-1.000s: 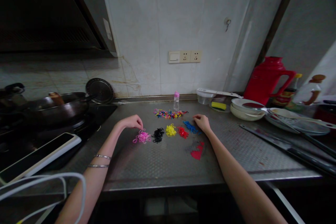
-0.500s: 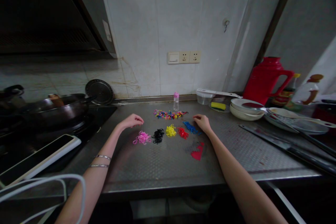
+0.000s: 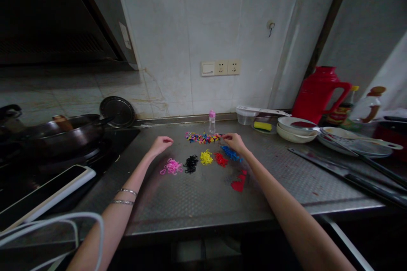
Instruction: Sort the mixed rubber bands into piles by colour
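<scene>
A mixed heap of small coloured rubber bands [image 3: 203,138] lies toward the back of the metal counter. The fingertips of my right hand [image 3: 234,140] pinch at its right end; whatever is between them is too small to make out. Just left of the heap, my left hand [image 3: 160,145] hovers with thumb and fingers together, its grip contents not visible. Nearer me sit sorted piles in a row: pink bands [image 3: 172,167], black bands [image 3: 191,164], yellow bands [image 3: 206,157], red bands [image 3: 221,159] and blue bands [image 3: 231,153], the last close beneath my right wrist.
A pink-capped clear bottle [image 3: 212,122] stands behind the heap. To the right are a sponge [image 3: 262,126], stacked bowls [image 3: 295,134], a red thermos [image 3: 316,95] and a long dark utensil [image 3: 318,163]. At left are a pan [image 3: 71,135] on the stove and white cable [image 3: 95,220].
My right hand has moved left, from beside the blue pile to the right end of the mixed heap. My left hand stays almost where it was, fingers still together.
</scene>
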Motion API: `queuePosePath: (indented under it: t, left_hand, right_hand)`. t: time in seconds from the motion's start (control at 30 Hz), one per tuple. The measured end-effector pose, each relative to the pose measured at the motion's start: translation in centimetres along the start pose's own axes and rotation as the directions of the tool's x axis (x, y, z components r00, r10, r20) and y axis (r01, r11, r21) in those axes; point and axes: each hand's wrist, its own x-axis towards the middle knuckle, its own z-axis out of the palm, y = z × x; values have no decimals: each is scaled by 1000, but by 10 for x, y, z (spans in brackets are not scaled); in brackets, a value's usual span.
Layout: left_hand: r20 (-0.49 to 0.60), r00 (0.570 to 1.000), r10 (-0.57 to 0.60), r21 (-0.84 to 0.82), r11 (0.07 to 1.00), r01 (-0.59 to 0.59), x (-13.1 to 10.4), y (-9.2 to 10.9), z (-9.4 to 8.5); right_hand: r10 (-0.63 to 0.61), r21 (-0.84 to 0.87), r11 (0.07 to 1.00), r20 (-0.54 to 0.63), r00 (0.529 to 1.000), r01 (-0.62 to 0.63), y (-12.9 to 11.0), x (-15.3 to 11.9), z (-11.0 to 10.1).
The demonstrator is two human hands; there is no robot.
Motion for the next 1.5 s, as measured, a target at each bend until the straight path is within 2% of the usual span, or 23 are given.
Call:
queuePosePath:
  t: [0.13, 0.23, 0.33, 0.47, 0.73, 1.07, 1.27, 1.5]
  left_hand:
    - [-23, 1000, 19, -4, 1000, -19, 3, -4, 3]
    - [-25, 999, 41, -12, 999, -41, 6, -8, 5]
    - [-19, 998, 60, -22, 998, -60, 8, -12, 6]
    - [-11, 999, 47, -18, 999, -47, 8, -14, 7]
    - [-1, 997, 77, 0, 997, -77, 9, -17, 9]
    - [9, 995, 101, 16, 995, -101, 11, -22, 13]
    - [8, 997, 72, 21, 997, -73, 8, -21, 13]
    - [17, 998, 62, 41, 997, -63, 6, -21, 12]
  right_hand:
    - [-26, -216, 974, 167, 986, 63, -20, 5, 11]
    - [4, -406, 907, 266, 964, 109, -35, 5, 15]
    - [14, -520, 841, 301, 954, 152, -45, 5, 20]
    - [-15, -557, 812, 281, 960, 175, -49, 6, 26]
    - [28, -489, 869, 204, 979, 77, -43, 9, 35]
    - [30, -242, 970, 73, 997, -12, -20, 18, 26]
    - [19, -126, 992, 36, 999, -14, -12, 22, 21]
    - [-44, 20, 999, 24, 999, 43, -24, 11, 10]
